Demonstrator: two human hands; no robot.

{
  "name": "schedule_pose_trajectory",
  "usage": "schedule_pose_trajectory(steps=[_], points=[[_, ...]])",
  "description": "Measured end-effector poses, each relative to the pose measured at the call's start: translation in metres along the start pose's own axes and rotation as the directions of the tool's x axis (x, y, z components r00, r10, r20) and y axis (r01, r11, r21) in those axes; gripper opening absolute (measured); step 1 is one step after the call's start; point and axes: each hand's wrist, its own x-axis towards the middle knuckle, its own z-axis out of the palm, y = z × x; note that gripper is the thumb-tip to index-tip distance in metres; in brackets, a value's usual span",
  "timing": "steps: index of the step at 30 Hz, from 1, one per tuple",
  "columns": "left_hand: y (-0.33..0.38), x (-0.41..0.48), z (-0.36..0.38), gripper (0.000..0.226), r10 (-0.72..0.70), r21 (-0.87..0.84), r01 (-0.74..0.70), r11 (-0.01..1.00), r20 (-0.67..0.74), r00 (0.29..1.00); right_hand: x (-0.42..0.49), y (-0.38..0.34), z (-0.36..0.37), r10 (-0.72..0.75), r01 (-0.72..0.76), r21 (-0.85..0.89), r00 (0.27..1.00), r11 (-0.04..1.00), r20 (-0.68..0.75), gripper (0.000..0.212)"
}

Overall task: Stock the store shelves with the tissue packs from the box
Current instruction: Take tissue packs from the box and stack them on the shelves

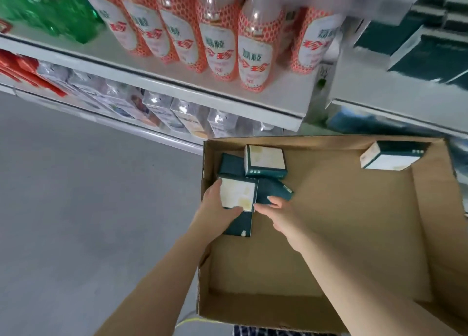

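An open cardboard box (329, 234) holds several dark green tissue packs with cream faces. My left hand (215, 209) grips one pack (238, 193) at the box's left side, thumb under its near edge and fingers on its left side. My right hand (276, 214) reaches in beside it, its fingertips touching a green pack (273, 191) lying flat. Another pack (266, 162) lies near the far left corner. One more pack (391, 155) leans in the far right corner. Matching green packs (415, 46) are stacked on the upper right shelf.
White shelves (177, 82) run across the top with orange-and-white bottles (253, 54), green packages (50, 8) and clear-wrapped goods (164, 110) below. Grey floor (76, 209) lies to the left of the box.
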Motion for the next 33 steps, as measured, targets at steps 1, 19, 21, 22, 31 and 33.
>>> schedule_pose_trajectory(steps=[1,19,21,22,31,33], points=[[-0.001,0.005,0.003,0.072,-0.006,-0.004,0.006,1.0,-0.024,1.0,0.006,0.002,0.002,0.003,-0.003,0.018,1.0,1.0,-0.003,0.081],[0.004,-0.005,0.011,0.083,-0.232,-0.214,0.218,0.952,-0.046,0.972,0.0,0.006,-0.015,-0.146,0.147,-0.024,0.988,0.989,0.057,0.048],[0.009,-0.015,0.011,0.074,-0.182,-0.218,0.162,0.962,-0.072,0.981,-0.01,0.005,-0.024,-0.195,0.199,-0.06,0.979,0.978,0.058,0.038],[0.013,-0.021,0.01,0.07,-0.159,-0.217,0.136,0.967,-0.093,0.983,-0.016,0.002,-0.028,-0.214,0.218,-0.064,0.975,0.974,0.062,0.039],[0.087,-0.09,-0.038,0.04,-0.077,-0.432,-0.01,0.902,-0.182,0.98,-0.109,-0.051,-0.057,-0.47,0.456,-0.223,0.883,0.862,-0.01,0.028],[0.112,-0.106,-0.053,0.042,-0.027,-0.422,-0.06,0.904,-0.198,0.98,-0.133,-0.068,-0.064,-0.456,0.448,-0.161,0.89,0.879,-0.014,0.018]])
